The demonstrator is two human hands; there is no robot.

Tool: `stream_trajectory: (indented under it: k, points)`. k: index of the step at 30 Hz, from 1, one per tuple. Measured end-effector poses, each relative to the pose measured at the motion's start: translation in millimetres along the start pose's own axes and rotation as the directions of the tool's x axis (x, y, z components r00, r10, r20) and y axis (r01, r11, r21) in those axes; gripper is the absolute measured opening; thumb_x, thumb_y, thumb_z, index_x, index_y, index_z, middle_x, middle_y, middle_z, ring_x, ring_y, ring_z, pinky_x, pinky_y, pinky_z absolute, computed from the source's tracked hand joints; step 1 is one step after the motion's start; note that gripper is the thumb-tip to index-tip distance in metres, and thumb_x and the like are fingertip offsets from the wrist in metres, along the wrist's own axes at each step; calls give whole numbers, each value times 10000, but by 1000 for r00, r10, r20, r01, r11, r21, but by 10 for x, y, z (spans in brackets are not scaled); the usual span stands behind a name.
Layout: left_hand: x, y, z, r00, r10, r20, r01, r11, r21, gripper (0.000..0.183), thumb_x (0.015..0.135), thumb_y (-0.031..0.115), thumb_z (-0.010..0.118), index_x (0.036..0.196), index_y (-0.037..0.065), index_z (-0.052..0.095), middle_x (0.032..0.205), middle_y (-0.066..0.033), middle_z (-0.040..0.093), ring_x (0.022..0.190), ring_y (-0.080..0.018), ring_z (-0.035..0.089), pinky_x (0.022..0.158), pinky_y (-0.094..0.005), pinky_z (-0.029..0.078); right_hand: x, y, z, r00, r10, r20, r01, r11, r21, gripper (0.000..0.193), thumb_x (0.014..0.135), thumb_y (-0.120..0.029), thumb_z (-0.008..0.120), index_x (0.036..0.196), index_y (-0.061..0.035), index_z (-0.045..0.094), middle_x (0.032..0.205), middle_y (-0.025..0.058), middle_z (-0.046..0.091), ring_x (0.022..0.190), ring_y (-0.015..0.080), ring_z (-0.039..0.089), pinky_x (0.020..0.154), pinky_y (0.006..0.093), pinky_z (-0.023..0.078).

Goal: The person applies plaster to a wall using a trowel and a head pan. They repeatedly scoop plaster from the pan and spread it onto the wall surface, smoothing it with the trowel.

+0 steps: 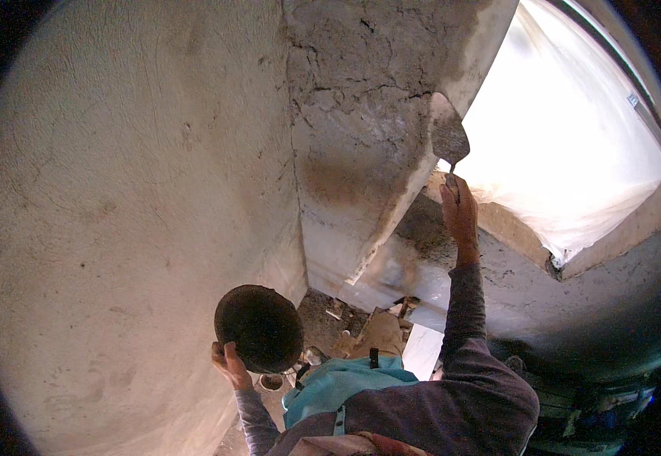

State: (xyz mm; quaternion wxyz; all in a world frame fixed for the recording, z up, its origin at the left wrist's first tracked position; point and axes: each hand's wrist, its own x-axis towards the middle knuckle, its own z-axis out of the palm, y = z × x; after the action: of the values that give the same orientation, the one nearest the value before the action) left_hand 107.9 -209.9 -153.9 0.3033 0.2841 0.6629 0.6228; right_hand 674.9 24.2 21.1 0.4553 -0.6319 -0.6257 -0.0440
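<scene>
My right hand (460, 215) grips the handle of a trowel (450, 131), its arm stretched up and forward. The trowel's pale, mortar-smeared blade lies against or just in front of the edge of the plastered wall (368, 99), beside the bright window; whether it touches cannot be told. Rough grey mortar covers the upper part of that wall, with cracks and ridges in it. Low at the left, my left hand (231, 366) holds a round dark bowl (258, 328) by its rim. The inside of the bowl is too dark to make out its contents.
A smooth plastered wall (133, 190) rises close on my left. White sheeting (566, 129) covers the window at the right, above a sill (619, 232). Debris (336, 311) and a small container (271, 381) are on the floor below. Dark objects (589, 403) stand at the lower right.
</scene>
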Motion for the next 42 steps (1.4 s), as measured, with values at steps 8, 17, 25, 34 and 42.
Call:
stream_trajectory:
  k: [8,17,25,34,42]
  points:
    - [-33,189,102,996,92,16,-91,994,-60,296,856,106,643,729,136,377,725,65,363,683,-76,315,593,-285,270,-507,-262,1087,935,348,72,-311,706,637,362,1071,-320,571,1310,-48,570,952,37,620,707,141,605,664,309,564]
    - [-43,107,-14,996,63,-61,-67,994,-81,323,841,112,659,717,139,362,716,71,355,671,-67,303,585,-274,253,117,-968,2382,906,274,324,-423,633,648,433,1076,-399,560,1295,-26,579,1002,69,638,777,164,627,651,321,539]
    - [-116,64,-120,997,65,-50,-67,997,-40,327,871,145,667,728,140,373,722,75,364,683,-62,313,594,-273,259,45,-679,2787,988,50,146,-99,933,346,521,1048,-453,583,1368,-41,583,1052,136,738,915,296,716,787,421,568]
    - [-34,36,40,995,86,-43,-88,994,-64,310,857,171,696,734,128,414,726,71,387,669,-75,331,590,-272,273,-1221,-319,2494,961,75,265,-150,949,277,531,968,-360,725,1279,43,576,918,222,696,854,392,698,782,476,542]
    - [333,240,695,983,92,161,-83,995,-60,137,902,90,658,825,62,548,793,38,511,729,-96,444,606,-297,366,-2246,-998,1425,457,-394,798,126,916,380,422,1034,-418,597,1089,0,613,848,264,672,760,411,691,687,523,529]
